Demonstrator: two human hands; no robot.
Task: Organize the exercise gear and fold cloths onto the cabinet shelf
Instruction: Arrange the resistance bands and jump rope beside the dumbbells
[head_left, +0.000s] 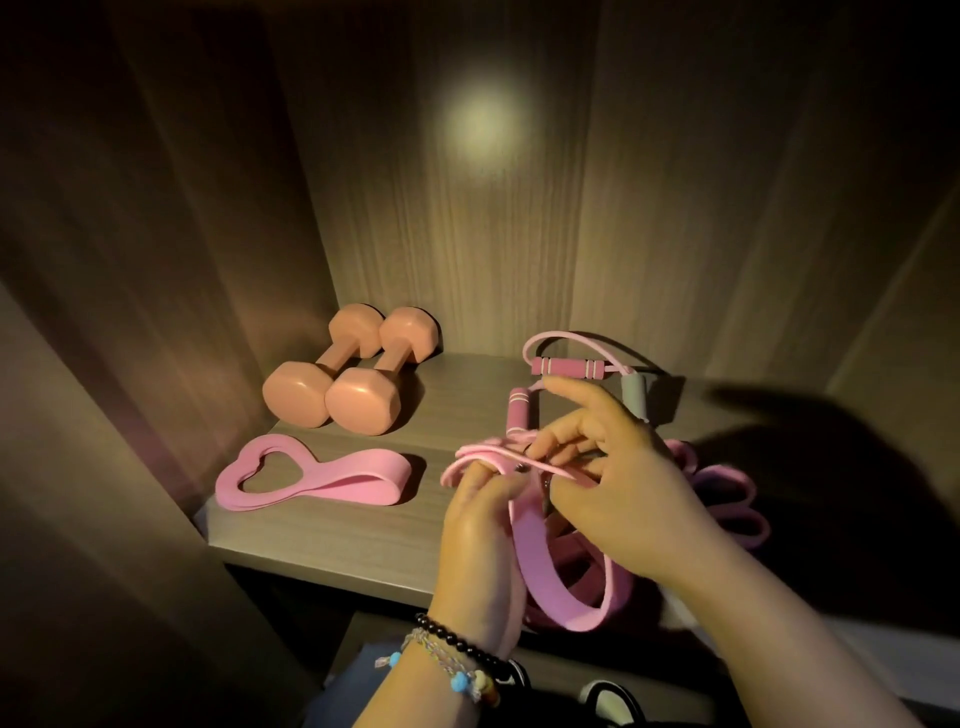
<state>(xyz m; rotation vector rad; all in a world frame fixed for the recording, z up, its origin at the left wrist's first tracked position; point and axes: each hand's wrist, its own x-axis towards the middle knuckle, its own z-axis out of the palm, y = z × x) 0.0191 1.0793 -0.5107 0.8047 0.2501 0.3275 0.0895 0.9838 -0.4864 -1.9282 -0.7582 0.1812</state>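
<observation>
Two pink dumbbells (353, 369) lie side by side at the back left of the cabinet shelf (332, 530). In front of them lies a folded pink resistance band (311, 475) with a heart-shaped loop. My left hand (480, 545) and my right hand (618, 478) both pinch a pink resistance band (566, 582) over the shelf's front right; its loop hangs below my hands. Behind my hands lies a pink pull rope with foam handles (569, 366). More pink bands (727, 499) lie to the right, partly hidden by my right hand.
The cabinet's wooden side walls (156, 260) and back panel (467, 234) close the shelf in. The shelf's front edge runs below my hands. Dark objects sit lower down near my left wrist; I cannot tell what they are.
</observation>
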